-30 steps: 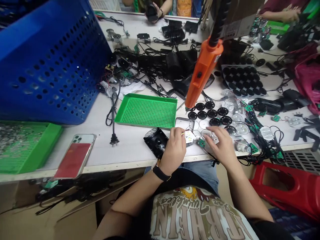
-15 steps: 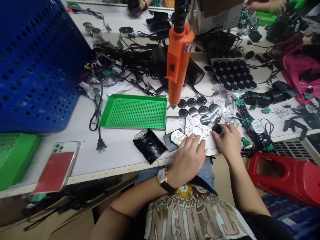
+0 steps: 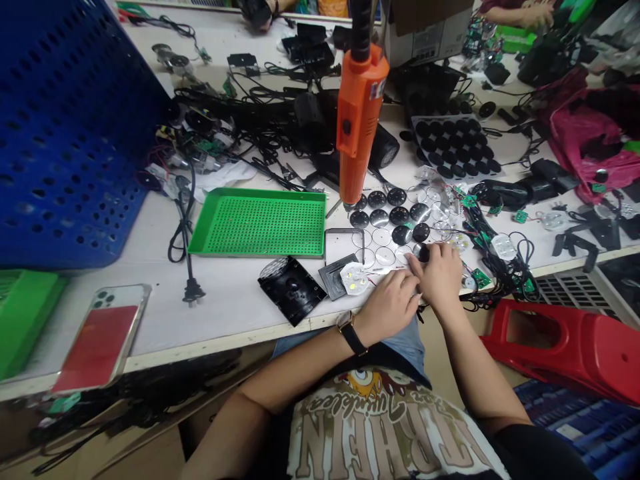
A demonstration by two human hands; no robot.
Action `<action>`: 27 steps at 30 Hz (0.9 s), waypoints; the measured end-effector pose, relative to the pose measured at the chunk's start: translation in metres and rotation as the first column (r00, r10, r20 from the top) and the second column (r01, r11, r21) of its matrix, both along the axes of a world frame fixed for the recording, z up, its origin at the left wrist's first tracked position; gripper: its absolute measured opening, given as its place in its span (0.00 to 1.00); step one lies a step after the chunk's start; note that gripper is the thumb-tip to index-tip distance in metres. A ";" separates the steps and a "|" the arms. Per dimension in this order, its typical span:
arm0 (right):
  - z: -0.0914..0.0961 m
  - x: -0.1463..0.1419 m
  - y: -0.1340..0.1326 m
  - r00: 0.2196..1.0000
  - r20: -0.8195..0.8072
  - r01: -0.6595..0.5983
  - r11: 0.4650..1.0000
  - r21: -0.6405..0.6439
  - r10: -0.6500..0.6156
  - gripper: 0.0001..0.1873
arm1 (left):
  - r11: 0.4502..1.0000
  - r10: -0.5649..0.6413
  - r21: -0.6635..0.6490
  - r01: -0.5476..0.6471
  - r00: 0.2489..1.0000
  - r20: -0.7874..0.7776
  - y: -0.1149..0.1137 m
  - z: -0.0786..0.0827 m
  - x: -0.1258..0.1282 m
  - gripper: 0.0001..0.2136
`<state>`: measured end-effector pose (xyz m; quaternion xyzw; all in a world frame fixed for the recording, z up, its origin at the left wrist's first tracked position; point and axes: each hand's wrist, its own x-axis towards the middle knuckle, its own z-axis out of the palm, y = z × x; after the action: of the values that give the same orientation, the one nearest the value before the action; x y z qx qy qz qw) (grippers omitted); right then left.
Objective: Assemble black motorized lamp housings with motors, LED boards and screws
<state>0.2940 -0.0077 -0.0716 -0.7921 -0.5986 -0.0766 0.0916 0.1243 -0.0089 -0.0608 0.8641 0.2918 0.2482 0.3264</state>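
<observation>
While the 2 hands meet near the close edge of the surface (image 3: 165, 307), the left hand (image 3: 393, 300) is curled, its fingertips beside the right palm; I cannot tell what, if anything, they pinch. The right hand (image 3: 440, 275) is bent over, thumb and fingers beside a dark disc (image 3: 421, 252); whether they grip it or only touch it cannot be told. The right hand is the nearer to that disc, which sits ahead of the left fingertips.

To the left of both hands, nearer the left, lies the LED module (image 3: 355, 275), partly over a dark plate (image 3: 334, 279). Left again is the black housing (image 3: 291, 292), its long axis slanting from far left to near right.

Ahead of the hands are clear discs (image 3: 385, 255) and, past these, black discs (image 3: 399, 215), with an orange driver (image 3: 359, 127) at their left end.

Farther out, a green tray (image 3: 204, 223) lies beyond the housing, cables (image 3: 484, 230) bunch on the right, and a phone (image 3: 97, 340) rests far left.
</observation>
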 end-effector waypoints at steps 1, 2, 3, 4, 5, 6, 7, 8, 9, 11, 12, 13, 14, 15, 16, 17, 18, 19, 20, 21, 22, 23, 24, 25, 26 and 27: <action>0.001 -0.001 0.001 1.000 0.019 -0.005 1.000 -0.018 0.006 0.28 | 1.000 0.006 0.004 -0.006 1.000 0.011 -0.001 -0.001 0.000 0.07; 0.002 -0.003 0.002 0.999 0.038 -0.010 0.999 -0.030 0.011 0.28 | 1.000 0.020 0.007 -0.020 1.000 0.020 -0.002 -0.003 0.001 0.08; 0.003 -0.004 0.002 0.998 0.057 -0.013 0.999 -0.037 0.015 0.27 | 0.999 0.037 0.009 -0.037 0.999 0.026 -0.003 -0.004 0.001 0.08; 0.004 -0.005 0.002 0.997 0.073 -0.012 0.999 -0.041 0.015 0.26 | 0.998 0.054 0.011 -0.054 0.998 0.027 -0.004 -0.005 0.002 0.09; 0.004 -0.006 0.002 0.996 0.086 -0.011 0.999 -0.042 0.014 0.25 | 0.998 0.069 0.012 -0.069 0.997 0.025 -0.006 -0.006 0.003 0.09; 0.005 -0.006 0.002 0.995 0.096 -0.009 0.999 -0.043 0.013 0.25 | 0.997 0.080 0.014 -0.080 0.997 0.021 -0.006 -0.007 0.003 0.10; 0.005 -0.007 0.002 0.995 0.102 -0.006 0.999 -0.042 0.010 0.24 | 0.996 0.086 0.014 -0.086 0.996 0.016 -0.007 -0.008 0.004 0.10; 0.005 -0.007 0.002 0.994 0.107 -0.003 0.999 -0.039 0.007 0.24 | 0.996 0.087 0.014 -0.087 0.996 0.012 -0.008 -0.008 0.004 0.10; 0.006 -0.008 0.003 0.994 0.110 0.001 0.999 -0.037 0.003 0.23 | 0.996 0.087 0.012 -0.088 0.996 0.009 -0.008 -0.008 0.004 0.10; 0.006 -0.008 0.003 0.993 0.116 0.008 0.999 -0.033 -0.004 0.22 | 0.996 0.083 0.013 -0.083 0.997 0.003 -0.009 -0.007 0.004 0.10; 0.006 -0.009 0.004 0.993 0.118 0.009 0.999 -0.032 -0.006 0.21 | 0.997 0.079 0.015 -0.079 0.997 0.000 -0.009 -0.007 0.004 0.10; 0.005 -0.009 0.005 0.993 0.121 0.009 0.999 -0.031 -0.006 0.21 | 0.997 0.076 0.017 -0.076 0.997 -0.005 -0.009 -0.007 0.003 0.10; 0.005 -0.009 0.005 0.992 0.122 0.008 1.000 -0.030 -0.004 0.20 | 0.997 0.074 0.019 -0.074 0.997 -0.009 -0.009 -0.006 0.003 0.10; 0.004 -0.010 0.006 0.992 0.124 0.006 1.000 -0.029 -0.002 0.20 | 0.997 0.073 0.021 -0.072 0.997 -0.013 -0.010 -0.006 0.003 0.10; 0.004 -0.009 0.006 0.992 0.125 0.002 1.000 -0.029 0.002 0.20 | 0.997 0.072 0.022 -0.072 0.997 -0.013 -0.010 -0.006 0.002 0.09; 0.004 -0.009 0.006 0.992 0.126 -0.006 1.000 -0.031 0.010 0.20 | 0.997 0.072 0.024 -0.072 0.997 -0.013 -0.011 -0.005 0.001 0.09; 0.004 -0.007 0.006 0.992 0.124 -0.019 0.999 -0.036 0.023 0.20 | 0.997 0.074 0.027 -0.073 0.997 -0.012 -0.012 -0.005 0.001 0.08; 0.004 -0.005 0.005 0.992 0.121 -0.039 0.998 -0.044 0.044 0.19 | 0.997 0.076 0.032 -0.075 0.997 -0.012 -0.012 -0.005 0.000 0.08; 0.005 -0.002 0.004 0.991 0.116 -0.068 0.996 -0.055 0.074 0.19 | 0.996 0.075 0.042 -0.075 0.997 -0.014 -0.013 -0.005 -0.001 0.08; 0.006 0.002 0.002 0.988 0.108 -0.105 0.992 -0.068 0.112 0.19 | 0.996 0.075 0.057 -0.074 0.997 -0.019 -0.013 -0.005 -0.001 0.08; 0.008 0.006 0.000 0.983 0.098 -0.148 0.985 -0.084 0.156 0.20 | 0.994 0.075 0.078 -0.072 0.997 -0.025 -0.013 -0.005 -0.001 0.08; 0.010 0.011 -0.002 0.975 0.086 -0.194 0.976 -0.101 0.203 0.21 | 0.992 0.075 0.104 -0.071 0.997 -0.031 -0.013 -0.005 -0.001 0.09; 0.013 0.016 -0.003 0.966 0.074 -0.236 0.964 -0.119 0.246 0.22 | 0.989 0.075 0.129 -0.070 0.996 -0.037 -0.013 -0.005 -0.001 0.10; 0.015 0.022 -0.004 0.957 0.062 -0.274 0.952 -0.136 0.285 0.24 | 0.986 0.076 0.152 -0.069 0.996 -0.043 -0.012 -0.005 0.000 0.10; 0.016 0.026 -0.005 0.947 0.052 -0.305 0.940 -0.153 0.316 0.25 | 0.984 0.076 0.168 -0.066 0.996 -0.052 -0.012 -0.005 0.001 0.11; 0.017 0.031 -0.005 0.940 0.045 -0.327 0.930 -0.169 0.339 0.26 | 0.982 0.074 0.177 -0.061 0.995 -0.065 -0.012 -0.004 0.002 0.11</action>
<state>0.3245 -0.0122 -0.0544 -0.6806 -0.7313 -0.0409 0.0180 0.1260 -0.0208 -0.0652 0.8874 0.3094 0.2529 0.2300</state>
